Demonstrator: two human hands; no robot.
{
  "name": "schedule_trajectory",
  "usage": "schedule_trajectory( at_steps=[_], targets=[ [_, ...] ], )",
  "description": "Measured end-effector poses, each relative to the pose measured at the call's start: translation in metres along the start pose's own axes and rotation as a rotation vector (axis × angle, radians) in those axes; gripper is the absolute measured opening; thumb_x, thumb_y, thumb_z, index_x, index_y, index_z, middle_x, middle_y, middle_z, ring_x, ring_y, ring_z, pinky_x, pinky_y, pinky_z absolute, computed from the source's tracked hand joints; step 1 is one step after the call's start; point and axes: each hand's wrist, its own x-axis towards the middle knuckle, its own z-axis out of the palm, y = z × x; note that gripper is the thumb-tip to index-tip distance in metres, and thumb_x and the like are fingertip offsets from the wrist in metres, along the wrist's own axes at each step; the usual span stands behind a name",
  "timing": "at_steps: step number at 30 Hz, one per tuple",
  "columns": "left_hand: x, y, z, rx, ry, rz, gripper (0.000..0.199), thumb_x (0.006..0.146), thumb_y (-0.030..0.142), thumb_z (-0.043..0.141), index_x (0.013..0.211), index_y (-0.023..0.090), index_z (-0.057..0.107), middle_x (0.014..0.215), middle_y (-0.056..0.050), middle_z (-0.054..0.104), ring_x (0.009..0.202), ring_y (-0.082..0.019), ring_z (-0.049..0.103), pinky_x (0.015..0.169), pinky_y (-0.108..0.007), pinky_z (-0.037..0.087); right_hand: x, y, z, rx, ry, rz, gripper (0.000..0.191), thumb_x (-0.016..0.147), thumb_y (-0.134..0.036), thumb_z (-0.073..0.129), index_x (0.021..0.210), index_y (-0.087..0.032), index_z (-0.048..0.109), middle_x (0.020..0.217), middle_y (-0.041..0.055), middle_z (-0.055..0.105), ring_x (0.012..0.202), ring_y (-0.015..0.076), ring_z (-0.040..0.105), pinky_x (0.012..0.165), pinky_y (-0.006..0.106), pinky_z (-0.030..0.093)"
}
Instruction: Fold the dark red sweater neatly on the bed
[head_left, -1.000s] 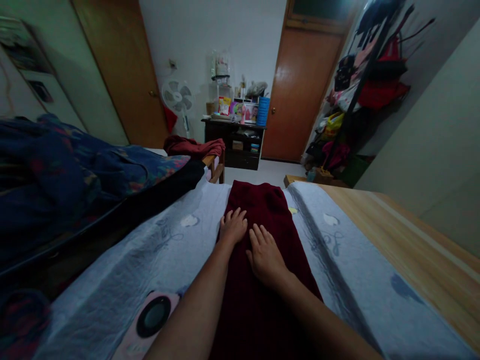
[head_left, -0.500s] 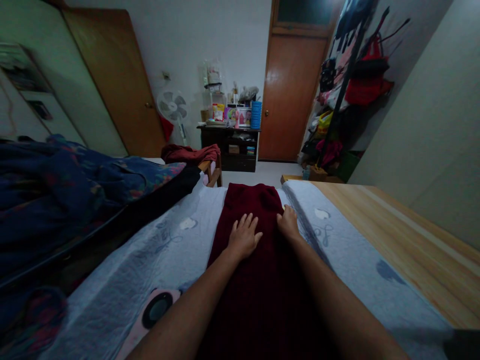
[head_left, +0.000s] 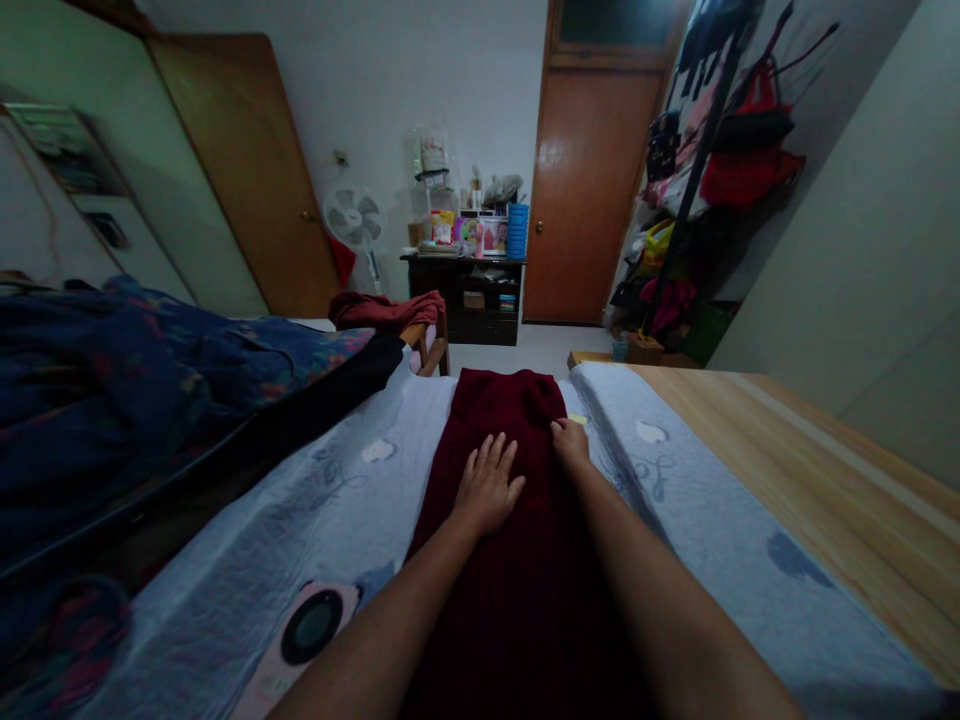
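A dark red garment (head_left: pixel 517 400) lies lengthwise in a long strip on the bed, its near part running down between my forearms. My left hand (head_left: pixel 489 487) rests flat on it with the fingers spread. At the garment's right edge, my right hand (head_left: pixel 571 444) has its fingers closed on the fabric. A small yellow piece (head_left: pixel 578 419) shows just beyond the right hand; I cannot tell what it is. Beneath the garment is a pale blue-grey bedsheet (head_left: pixel 660 470) with cloud prints.
A pink object with a dark round disc (head_left: pixel 313 625) lies by my left forearm. Dark blue floral bedding (head_left: pixel 165 350) is heaped on the left. A wooden board (head_left: pixel 810 460) runs along the right. Beyond the bed are a fan (head_left: pixel 354 217), a black cabinet (head_left: pixel 465 323) and a door (head_left: pixel 577 190).
My right hand has shifted slightly inward at the garment's edge, and more of the yellow piece shows. My left hand stays flat on the fabric. The camera view has shifted a little.
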Motion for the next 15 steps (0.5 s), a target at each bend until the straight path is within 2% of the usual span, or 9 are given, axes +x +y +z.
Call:
schedule_trajectory(
  at_steps=[6,10,12,15],
  targets=[
    [0.0,0.0,0.001,-0.008,-0.008,-0.009,0.06,0.094,0.045,0.038,0.149,0.023,0.026,0.159,-0.004,0.019,0.146,-0.024,0.013,0.117,-0.045,0.018,-0.021,-0.007,-0.001,-0.1,0.087,0.079,0.041,0.089,-0.033,0.048,0.122,-0.01,0.06,0.119,0.0252,0.057,0.115,0.0339,0.054,0.093,0.047,0.042],
    [0.001,0.0,0.001,-0.009,-0.012,-0.015,0.06,0.094,0.045,0.038,0.149,0.024,0.026,0.159,-0.004,0.02,0.146,-0.024,0.014,0.116,-0.046,0.018,-0.043,-0.018,-0.002,-0.135,0.137,-0.014,0.051,0.09,-0.029,0.047,0.136,-0.008,0.044,0.139,0.0254,0.043,0.132,0.0346,0.038,0.104,0.051,0.032],
    [0.001,0.001,0.0,-0.007,-0.017,-0.012,0.061,0.094,0.045,0.039,0.149,0.024,0.026,0.159,-0.005,0.021,0.146,-0.024,0.014,0.116,-0.046,0.019,-0.057,-0.021,-0.001,-0.141,0.109,-0.103,0.052,0.09,-0.027,0.044,0.138,-0.006,0.041,0.145,0.0237,0.038,0.137,0.0328,0.031,0.108,0.05,0.027],
    [0.002,0.001,-0.003,0.001,-0.04,-0.008,0.06,0.094,0.044,0.038,0.149,0.023,0.027,0.158,-0.006,0.022,0.146,-0.025,0.015,0.116,-0.047,0.02,-0.081,-0.021,-0.001,-0.118,-0.014,-0.17,0.052,0.092,-0.029,0.04,0.138,-0.004,0.042,0.147,0.0221,0.038,0.139,0.0294,0.031,0.11,0.045,0.028]
  ],
)
